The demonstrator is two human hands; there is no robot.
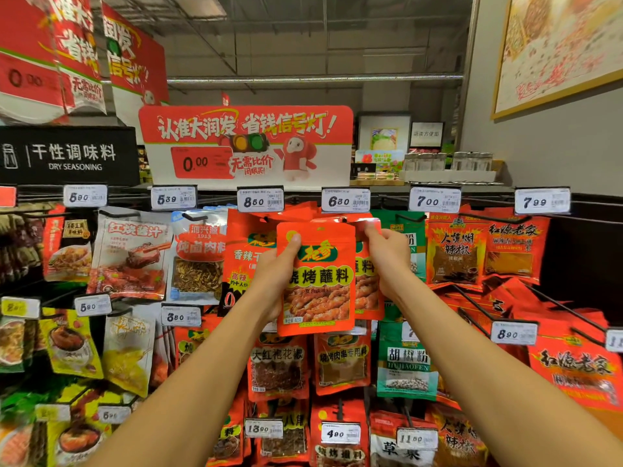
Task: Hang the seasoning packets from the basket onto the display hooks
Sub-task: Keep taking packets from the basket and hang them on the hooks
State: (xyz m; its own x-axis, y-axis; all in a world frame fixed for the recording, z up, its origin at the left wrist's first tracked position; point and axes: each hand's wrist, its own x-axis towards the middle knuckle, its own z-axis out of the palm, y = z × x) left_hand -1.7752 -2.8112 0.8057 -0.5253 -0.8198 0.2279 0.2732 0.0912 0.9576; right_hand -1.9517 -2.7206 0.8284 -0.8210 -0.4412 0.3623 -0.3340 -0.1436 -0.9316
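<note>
Forearms: two bare arms reached up from the bottom edge toward a wall of hanging seasoning packets.
Display rack (573, 210): dark hooks and rails filled the width of the aisle end, crowded with red, green and yellow packs under white price tags.
Promotional sign (246, 146): a red and white board with a traffic-light cartoon stood on top of the rack, above the tags.
Aisle sign (67, 156): a black panel at left read "DRY SEASONING".
Orange-red packet (317, 281): a barbecue dip pack with a yellow label band and a photo of skewers was held upright in front of the top row, its upper edge just under the 6.80 price tag (345, 200).
Matching packets (369, 284): at least one identical pack hung directly behind it, showing at its right edge.
Left hand (276, 274): fingers wrapped behind the packet's left side, thumb pressed on the front near the top corner.
Right hand (387, 257): fingertips pinched the top of the hanging pack behind, close to its hook hole.
Basket: could not be seen from this angle.
</note>
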